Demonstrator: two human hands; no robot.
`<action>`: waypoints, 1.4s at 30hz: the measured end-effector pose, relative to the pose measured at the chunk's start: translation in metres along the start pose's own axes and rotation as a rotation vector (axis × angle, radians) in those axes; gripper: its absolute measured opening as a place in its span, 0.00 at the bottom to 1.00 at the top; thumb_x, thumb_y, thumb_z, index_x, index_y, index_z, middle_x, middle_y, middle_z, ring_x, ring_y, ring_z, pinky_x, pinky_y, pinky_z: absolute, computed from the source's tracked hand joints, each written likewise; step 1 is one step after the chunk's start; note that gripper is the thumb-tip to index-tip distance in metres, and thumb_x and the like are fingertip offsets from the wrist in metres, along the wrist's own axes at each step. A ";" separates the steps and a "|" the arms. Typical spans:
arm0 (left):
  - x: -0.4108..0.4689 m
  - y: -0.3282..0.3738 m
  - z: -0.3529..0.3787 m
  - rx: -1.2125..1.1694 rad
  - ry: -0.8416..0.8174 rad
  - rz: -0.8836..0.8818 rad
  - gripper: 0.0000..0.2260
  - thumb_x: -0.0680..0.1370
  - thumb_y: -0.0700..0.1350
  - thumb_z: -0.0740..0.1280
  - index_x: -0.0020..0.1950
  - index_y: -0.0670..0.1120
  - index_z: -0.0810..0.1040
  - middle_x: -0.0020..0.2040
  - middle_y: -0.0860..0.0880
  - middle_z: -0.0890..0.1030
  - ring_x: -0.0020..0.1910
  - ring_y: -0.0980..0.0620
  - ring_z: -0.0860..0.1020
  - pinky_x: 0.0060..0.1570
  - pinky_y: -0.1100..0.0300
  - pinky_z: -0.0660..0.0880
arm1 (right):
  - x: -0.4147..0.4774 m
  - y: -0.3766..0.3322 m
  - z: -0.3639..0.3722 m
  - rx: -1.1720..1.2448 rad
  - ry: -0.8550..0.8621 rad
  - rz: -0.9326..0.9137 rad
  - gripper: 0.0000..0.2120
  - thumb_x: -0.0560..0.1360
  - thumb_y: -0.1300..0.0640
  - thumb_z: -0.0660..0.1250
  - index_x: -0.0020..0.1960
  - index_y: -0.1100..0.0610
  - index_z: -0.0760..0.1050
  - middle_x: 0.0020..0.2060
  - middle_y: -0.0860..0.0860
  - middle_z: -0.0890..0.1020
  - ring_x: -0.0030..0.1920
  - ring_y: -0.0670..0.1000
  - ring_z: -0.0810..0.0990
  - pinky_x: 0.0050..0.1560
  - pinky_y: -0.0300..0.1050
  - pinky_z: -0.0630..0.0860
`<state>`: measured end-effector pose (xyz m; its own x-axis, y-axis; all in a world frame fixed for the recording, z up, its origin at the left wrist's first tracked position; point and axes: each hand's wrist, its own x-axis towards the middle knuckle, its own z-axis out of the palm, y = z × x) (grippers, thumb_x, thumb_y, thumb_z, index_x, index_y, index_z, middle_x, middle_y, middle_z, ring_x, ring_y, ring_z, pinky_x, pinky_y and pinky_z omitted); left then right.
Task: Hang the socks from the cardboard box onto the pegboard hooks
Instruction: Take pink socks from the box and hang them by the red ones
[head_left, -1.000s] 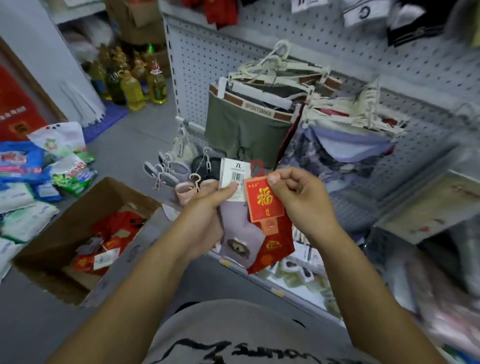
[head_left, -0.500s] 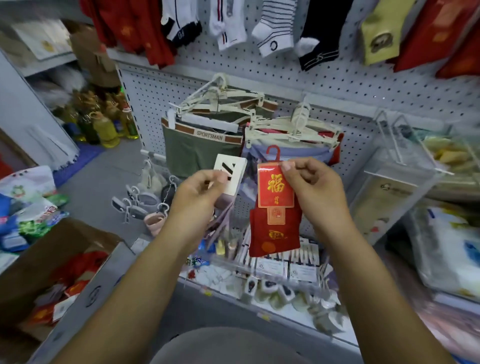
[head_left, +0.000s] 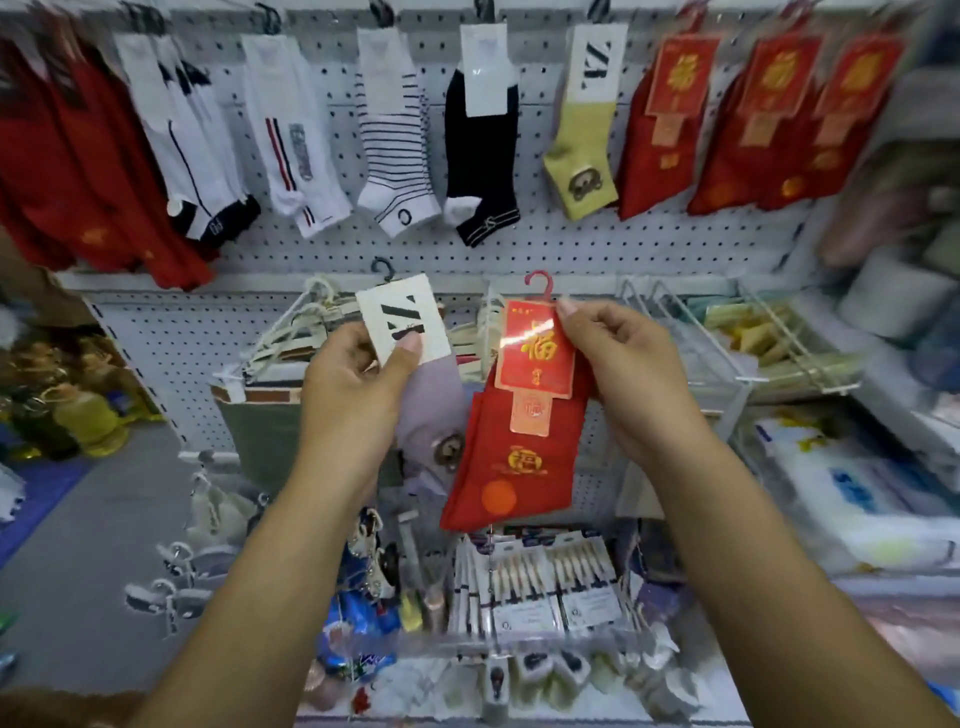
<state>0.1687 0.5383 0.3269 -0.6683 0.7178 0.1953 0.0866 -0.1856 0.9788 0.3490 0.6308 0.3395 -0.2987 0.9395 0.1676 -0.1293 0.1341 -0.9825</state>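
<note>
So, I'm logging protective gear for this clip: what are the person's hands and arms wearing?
Nothing that shows. The left hand and right hand are bare: no gloves, rings or watch visible. Both forearms are uncovered to the frame's edge, no sleeve in view.

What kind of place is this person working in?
Probably a small general shop: tagged socks hang in a row on a pegboard wall, and packaged goods sit below.

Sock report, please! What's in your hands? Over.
Left hand pinches lilac sock with white card. Right hand pinches red sock with gold-printed card. Neither hung yet; grey pegboard above already carries socks.
</note>
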 end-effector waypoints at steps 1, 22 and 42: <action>0.008 0.001 0.000 -0.007 -0.025 0.003 0.06 0.81 0.44 0.70 0.52 0.56 0.79 0.50 0.56 0.86 0.51 0.57 0.84 0.57 0.47 0.81 | 0.005 -0.002 0.001 -0.001 0.016 0.011 0.09 0.79 0.50 0.68 0.44 0.54 0.78 0.33 0.48 0.83 0.34 0.46 0.82 0.36 0.41 0.76; 0.081 0.011 0.115 0.082 -0.508 0.063 0.07 0.81 0.52 0.68 0.59 0.55 0.79 0.50 0.55 0.86 0.51 0.52 0.85 0.57 0.42 0.80 | 0.029 -0.004 -0.057 -0.050 0.523 -0.010 0.11 0.79 0.48 0.68 0.44 0.55 0.79 0.35 0.50 0.84 0.36 0.47 0.82 0.44 0.48 0.78; 0.089 0.075 0.310 0.046 -0.502 0.187 0.04 0.82 0.51 0.67 0.56 0.58 0.80 0.50 0.60 0.85 0.52 0.57 0.83 0.55 0.56 0.79 | 0.229 -0.127 -0.276 -0.254 0.781 -0.230 0.07 0.81 0.50 0.64 0.51 0.53 0.73 0.42 0.47 0.79 0.41 0.47 0.79 0.40 0.42 0.77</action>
<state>0.3448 0.7964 0.4371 -0.2039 0.9100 0.3611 0.2106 -0.3194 0.9239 0.5586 0.9158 0.4804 0.4591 0.8154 0.3527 0.1373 0.3272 -0.9349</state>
